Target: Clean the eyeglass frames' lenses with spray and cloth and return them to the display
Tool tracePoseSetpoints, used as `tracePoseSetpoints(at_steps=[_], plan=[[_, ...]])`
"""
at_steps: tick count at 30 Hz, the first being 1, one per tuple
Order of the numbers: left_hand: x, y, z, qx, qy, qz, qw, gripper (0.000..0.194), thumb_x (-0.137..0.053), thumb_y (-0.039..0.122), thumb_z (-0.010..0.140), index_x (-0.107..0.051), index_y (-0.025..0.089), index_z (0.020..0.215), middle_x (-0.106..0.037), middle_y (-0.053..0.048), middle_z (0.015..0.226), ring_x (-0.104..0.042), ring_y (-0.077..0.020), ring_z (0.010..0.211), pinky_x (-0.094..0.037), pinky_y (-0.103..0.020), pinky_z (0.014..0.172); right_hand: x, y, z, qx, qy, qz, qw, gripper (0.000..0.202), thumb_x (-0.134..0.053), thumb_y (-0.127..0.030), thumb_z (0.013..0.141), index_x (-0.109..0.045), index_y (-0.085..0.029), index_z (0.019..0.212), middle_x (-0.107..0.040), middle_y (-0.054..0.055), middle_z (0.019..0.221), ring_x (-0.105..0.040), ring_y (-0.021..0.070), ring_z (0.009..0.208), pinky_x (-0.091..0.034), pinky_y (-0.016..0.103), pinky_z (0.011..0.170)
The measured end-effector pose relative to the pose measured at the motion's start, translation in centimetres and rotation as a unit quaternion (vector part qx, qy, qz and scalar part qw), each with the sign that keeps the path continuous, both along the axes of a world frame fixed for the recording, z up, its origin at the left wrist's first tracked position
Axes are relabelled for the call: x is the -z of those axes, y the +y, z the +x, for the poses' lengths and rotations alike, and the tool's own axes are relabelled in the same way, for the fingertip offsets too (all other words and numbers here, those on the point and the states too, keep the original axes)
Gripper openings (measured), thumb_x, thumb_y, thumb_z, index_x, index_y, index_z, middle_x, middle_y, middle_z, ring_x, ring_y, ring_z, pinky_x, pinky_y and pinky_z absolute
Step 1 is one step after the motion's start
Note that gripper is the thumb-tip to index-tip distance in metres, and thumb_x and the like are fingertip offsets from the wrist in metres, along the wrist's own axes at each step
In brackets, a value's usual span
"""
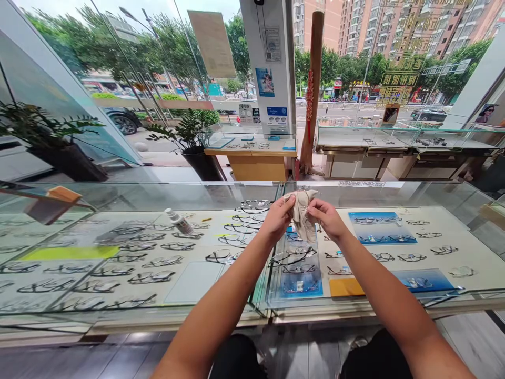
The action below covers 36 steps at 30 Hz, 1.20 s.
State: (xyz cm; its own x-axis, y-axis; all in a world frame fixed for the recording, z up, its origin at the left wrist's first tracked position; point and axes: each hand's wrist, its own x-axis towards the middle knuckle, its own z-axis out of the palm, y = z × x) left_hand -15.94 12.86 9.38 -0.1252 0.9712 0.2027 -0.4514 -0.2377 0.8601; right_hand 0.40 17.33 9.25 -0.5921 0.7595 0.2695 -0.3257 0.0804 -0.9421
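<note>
A crumpled beige cloth (303,208) is held up above the glass display counter, between my two hands. My left hand (281,215) has its thumb and fingers closed on the cloth's left side. On the other side, my right hand (324,215) pinches at the cloth's right edge with thumb and forefinger. Thin, wire-like bits show by the cloth near my right fingertips; I cannot make out what they belong to. A white spray bottle (179,221) with a dark label leans at a tilt over to the left.
Rows of eyeglasses (152,277) lie in the glass display case (483,239) under and around my forearms. Blue display cards (379,226) carry some pairs. Beyond stand a potted plant (203,163), a wooden post (314,89) and more glass showcases (355,138).
</note>
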Motion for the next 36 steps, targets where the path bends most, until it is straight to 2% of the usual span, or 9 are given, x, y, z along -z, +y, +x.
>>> tracePoseSetpoints(at_steps=[4,8,12,15,20,26,29,32,36], plan=[[0.2,0.2,-0.1,-0.038,0.037,-0.002,0.999,0.062,-0.097,0.062,0.062,-0.079,0.017,0.102,-0.075,-0.001,0.083,-0.062,-0.0117,0.072,-0.049,-0.024,0.068,-0.4,0.2,0.4,0.049,0.039,0.002,0.998,0.055,-0.091,-0.068,0.069,-0.062,-0.021,0.073,-0.058,-0.004,0.071,-0.046,0.0117,0.068,-0.037,0.026,0.067],[0.3,0.2,0.1,-0.067,0.124,0.003,0.990,0.057,-0.095,0.062,0.062,-0.078,0.017,0.090,-0.069,0.001,0.073,-0.052,-0.0093,0.064,-0.043,-0.023,0.061,-0.5,0.4,0.6,0.057,0.063,-0.007,0.996,0.053,-0.092,-0.065,0.069,-0.063,-0.021,0.074,-0.056,-0.004,0.072,-0.048,0.0123,0.070,-0.040,0.026,0.069],[0.5,0.1,0.6,-0.064,0.162,0.012,0.985,0.052,-0.094,0.059,0.063,-0.073,0.017,0.085,-0.069,0.000,0.074,-0.055,-0.0114,0.067,-0.043,-0.024,0.063,-0.5,0.3,0.5,0.049,0.071,0.005,0.996,0.051,-0.092,-0.063,0.071,-0.064,-0.021,0.074,-0.058,-0.003,0.078,-0.051,0.0132,0.074,-0.044,0.026,0.072],[0.9,0.2,0.9,-0.071,0.178,0.009,0.982,0.051,-0.094,0.056,0.063,-0.066,0.018,0.082,-0.066,0.000,0.074,-0.055,-0.0122,0.068,-0.043,-0.025,0.065,-0.2,0.1,0.3,0.036,0.058,0.022,0.997,0.051,-0.090,-0.064,0.074,-0.063,-0.021,0.074,-0.054,-0.004,0.075,-0.047,0.0119,0.069,-0.041,0.026,0.067],[1.9,0.5,0.7,-0.192,0.229,-0.002,0.954,0.049,-0.089,0.049,0.066,-0.053,0.021,0.084,-0.062,0.000,0.089,-0.053,-0.0133,0.080,-0.043,-0.025,0.070,-0.1,-0.4,0.0,0.035,0.026,0.044,0.998,0.053,-0.088,-0.068,0.074,-0.063,-0.022,0.073,-0.053,-0.002,0.078,-0.050,0.0136,0.073,-0.044,0.027,0.070],[2.1,-0.1,1.3,-0.190,0.282,0.028,0.940,0.040,-0.080,0.044,0.077,-0.049,0.023,0.093,-0.056,0.000,0.092,-0.054,-0.0149,0.083,-0.042,-0.025,0.069,-0.3,-0.6,0.1,0.015,0.037,-0.045,0.998,0.057,-0.093,-0.068,0.065,-0.058,-0.023,0.071,-0.062,0.000,0.077,-0.060,0.0171,0.078,-0.049,0.028,0.072],[1.8,-0.6,1.3,-0.244,0.334,0.105,0.904,0.032,-0.074,0.042,0.085,-0.055,0.022,0.102,-0.060,-0.004,0.100,-0.058,-0.0180,0.091,-0.046,-0.029,0.074,-0.5,-0.2,0.5,0.014,0.047,-0.068,0.996,0.058,-0.094,-0.067,0.063,-0.058,-0.023,0.072,-0.066,0.000,0.077,-0.059,0.0161,0.075,-0.049,0.028,0.071],[0.8,-0.7,0.2,-0.314,0.403,0.208,0.834,0.036,-0.071,0.040,0.088,-0.058,0.022,0.117,-0.064,-0.009,0.115,-0.062,-0.0226,0.103,-0.050,-0.035,0.084,-1.1,0.1,1.2,0.011,0.038,-0.042,0.998,0.057,-0.095,-0.065,0.063,-0.058,-0.022,0.071,-0.065,0.000,0.078,-0.059,0.0154,0.077,-0.049,0.028,0.073],[-2.6,-0.2,-1.7,-0.268,0.502,0.310,0.761,0.069,-0.080,0.047,0.087,-0.052,0.022,0.145,-0.063,-0.016,0.142,-0.060,-0.0308,0.130,-0.051,-0.045,0.104,-3.6,0.6,2.0,-0.018,-0.026,0.051,0.998,0.053,-0.089,-0.065,0.072,-0.061,-0.021,0.070,-0.054,-0.004,0.071,-0.046,0.0116,0.065,-0.038,0.026,0.062]])
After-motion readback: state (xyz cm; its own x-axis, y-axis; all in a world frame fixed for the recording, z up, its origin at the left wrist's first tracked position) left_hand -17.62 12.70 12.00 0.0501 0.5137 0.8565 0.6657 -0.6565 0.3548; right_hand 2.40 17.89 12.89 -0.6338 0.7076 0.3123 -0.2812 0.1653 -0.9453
